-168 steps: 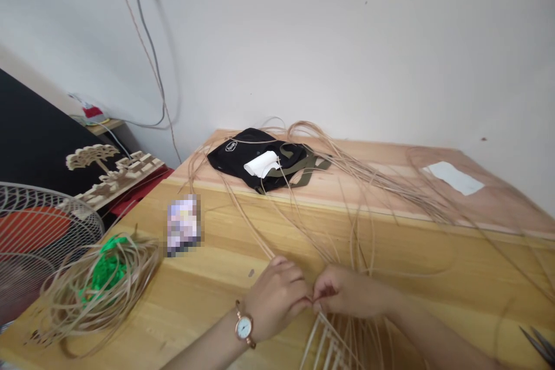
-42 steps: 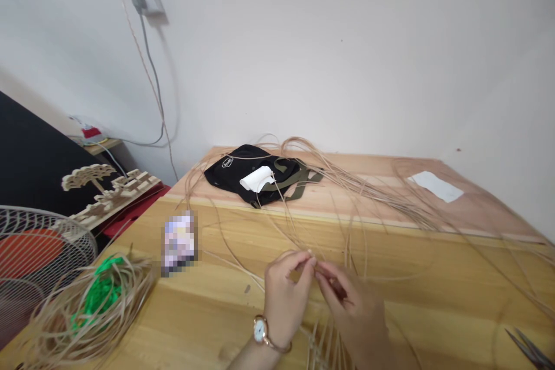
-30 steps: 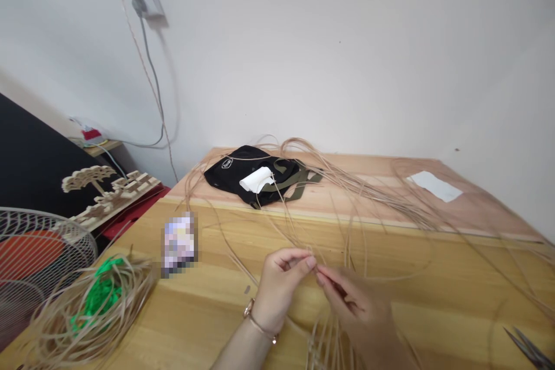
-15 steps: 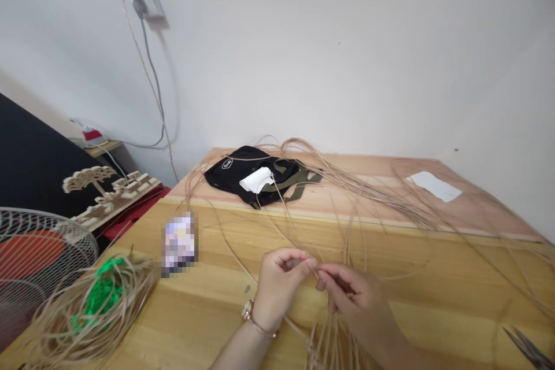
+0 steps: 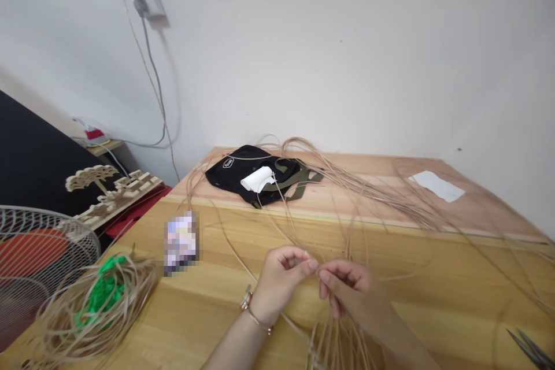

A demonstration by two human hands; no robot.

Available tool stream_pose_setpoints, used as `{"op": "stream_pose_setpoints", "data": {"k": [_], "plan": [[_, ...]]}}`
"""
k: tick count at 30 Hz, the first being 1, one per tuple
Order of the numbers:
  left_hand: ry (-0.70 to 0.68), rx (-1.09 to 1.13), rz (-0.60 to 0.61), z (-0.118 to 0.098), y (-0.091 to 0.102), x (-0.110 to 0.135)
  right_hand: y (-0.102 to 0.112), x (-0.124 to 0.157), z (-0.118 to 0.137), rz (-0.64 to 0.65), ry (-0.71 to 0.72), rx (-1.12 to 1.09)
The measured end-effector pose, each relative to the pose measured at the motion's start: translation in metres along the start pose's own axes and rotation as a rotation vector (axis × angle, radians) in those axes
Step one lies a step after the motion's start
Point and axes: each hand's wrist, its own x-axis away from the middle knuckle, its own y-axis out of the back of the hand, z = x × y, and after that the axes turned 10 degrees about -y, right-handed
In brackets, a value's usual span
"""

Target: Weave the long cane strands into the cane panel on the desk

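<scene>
My left hand (image 5: 281, 283), with a watch on its wrist, pinches a thin rattan strand (image 5: 303, 225) between thumb and forefinger. Fingertip to fingertip with it, my right hand (image 5: 349, 291) has its fingers curled on the same strand. Both hover over the wooden table (image 5: 433, 300) near its front edge. Below them a partly woven piece of rattan spokes (image 5: 333, 341) runs out of the bottom of the picture. Long loose strands fan from the hands toward the back of the table.
A black bag (image 5: 255, 173) with a white roll lies at the back. A coil of rattan tied with green string (image 5: 93, 300) sits front left, scissors (image 5: 531, 350) front right, white paper (image 5: 436, 185) back right. A fan (image 5: 34, 254) stands left of the table.
The hands rose from the woven piece and now meet higher over the table. My right hand's fingers have curled in closer to the left hand's pinch over the last second.
</scene>
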Motion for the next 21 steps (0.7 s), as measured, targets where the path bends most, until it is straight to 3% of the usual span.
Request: {"op": "stream_pose_setpoints", "data": {"k": [6,17,21], "plan": [[-0.018,-0.025,-0.044,0.0037,0.0012,0.0034,-0.0015,-0.0008,-0.0045,-0.002,0.009,0.055],[-0.084,-0.078,-0.017,0.0015,0.0046,0.0064,-0.0096,0.0037,-0.0035,-0.158,0.053,0.135],[-0.131,-0.108,-0.007,0.0031,0.0042,0.0074,-0.0049,0.0028,-0.0095,-0.131,0.076,0.254]]}}
